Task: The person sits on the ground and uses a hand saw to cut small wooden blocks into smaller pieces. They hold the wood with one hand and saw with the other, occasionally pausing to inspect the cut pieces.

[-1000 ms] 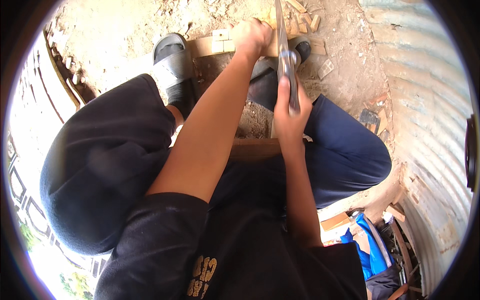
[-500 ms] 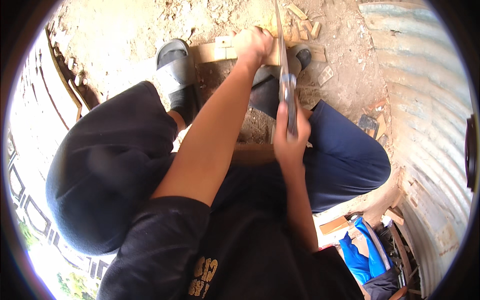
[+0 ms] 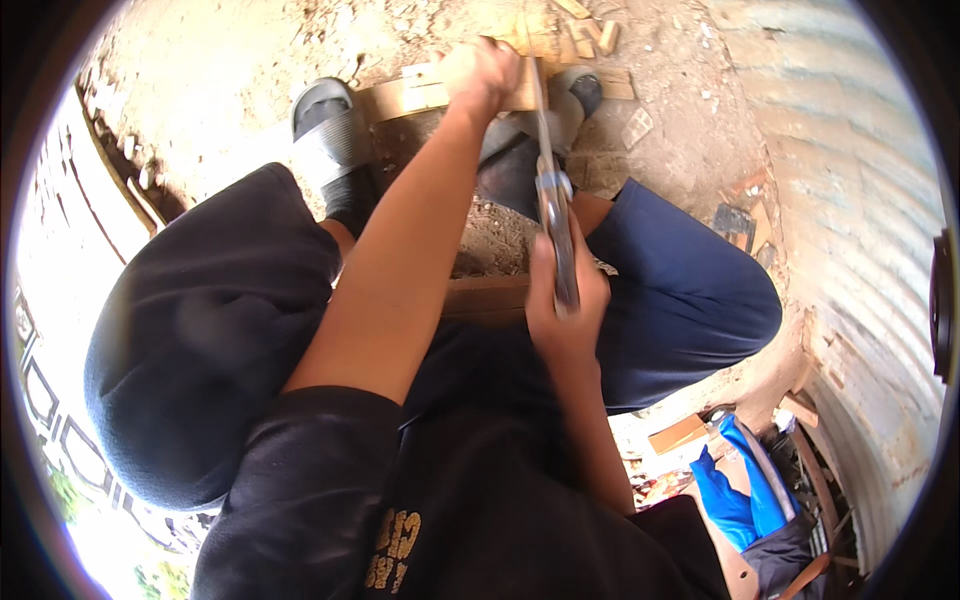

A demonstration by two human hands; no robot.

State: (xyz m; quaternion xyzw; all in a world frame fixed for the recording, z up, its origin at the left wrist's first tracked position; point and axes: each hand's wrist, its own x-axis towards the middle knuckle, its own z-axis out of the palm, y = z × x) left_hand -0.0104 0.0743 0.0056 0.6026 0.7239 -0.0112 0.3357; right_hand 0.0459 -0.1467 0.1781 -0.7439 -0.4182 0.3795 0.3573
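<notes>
A wooden plank point(image 3: 395, 100) lies crosswise on the ground in front of me, between and against my two sandalled feet. My left hand point(image 3: 480, 76) is closed over a short piece of wood point(image 3: 523, 95) on that plank and presses down there. Just right of it runs the thin blade of a handsaw point(image 3: 541, 120), resting at the edge of the piece; its far end blurs into the bright ground. My right hand point(image 3: 568, 300) is wrapped round the saw's dark handle, close to my right knee. The fingers of my left hand are partly hidden from above.
Wood offcuts point(image 3: 607, 37) lie on the dirt beyond the plank. A corrugated metal sheet point(image 3: 840, 200) walls the right side. A flat broken piece point(image 3: 637, 127) lies near my right foot. Behind my right knee are blue cloth point(image 3: 725, 500) and scraps of wood point(image 3: 678, 435).
My right hand has drawn the saw back toward my body. My left hand stays on the wood, while the whole view has shifted slightly.
</notes>
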